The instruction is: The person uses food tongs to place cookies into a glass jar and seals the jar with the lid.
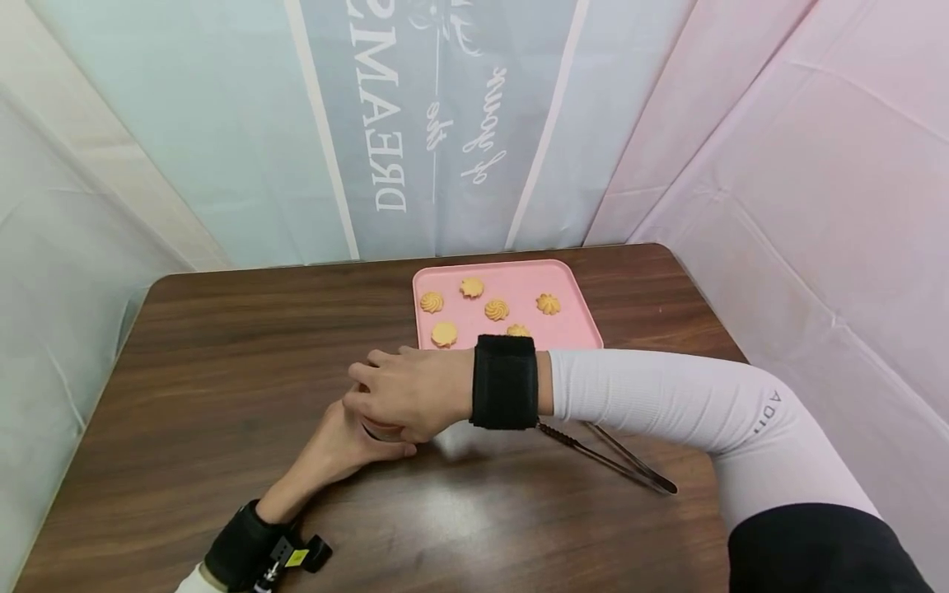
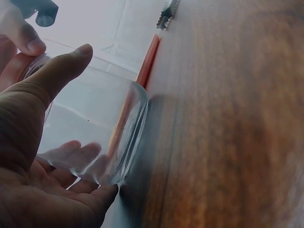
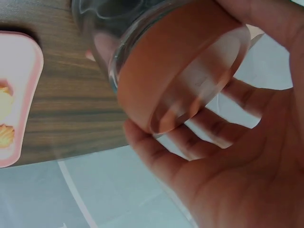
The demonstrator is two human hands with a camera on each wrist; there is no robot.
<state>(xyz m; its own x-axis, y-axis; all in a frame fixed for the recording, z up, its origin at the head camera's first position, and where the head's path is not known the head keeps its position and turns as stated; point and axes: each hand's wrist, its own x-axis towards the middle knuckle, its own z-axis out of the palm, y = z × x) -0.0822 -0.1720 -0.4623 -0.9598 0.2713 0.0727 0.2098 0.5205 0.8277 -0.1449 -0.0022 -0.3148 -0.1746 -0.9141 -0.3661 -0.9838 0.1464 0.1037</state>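
Observation:
A clear glass jar (image 2: 90, 109) stands between both hands, close over the table, its base toward the wood in the left wrist view. My left hand (image 1: 344, 441) holds the jar's body, thumb on one side and fingers round the other. From above, my right hand (image 1: 423, 391) grips the jar's orange-brown lid (image 3: 175, 61), fingers spread about its rim. The lid sits on the jar's mouth and has a see-through top. In the head view the hands hide nearly all of the jar.
Behind the right forearm lies a pink tray (image 1: 519, 280) with several golden piped cookies (image 1: 497, 310), partly covered by that arm. Metal tongs (image 1: 660, 481) rest on the brown wooden table (image 1: 245, 346), under and to the right of the right wrist. Curtains hang round the table's back and sides.

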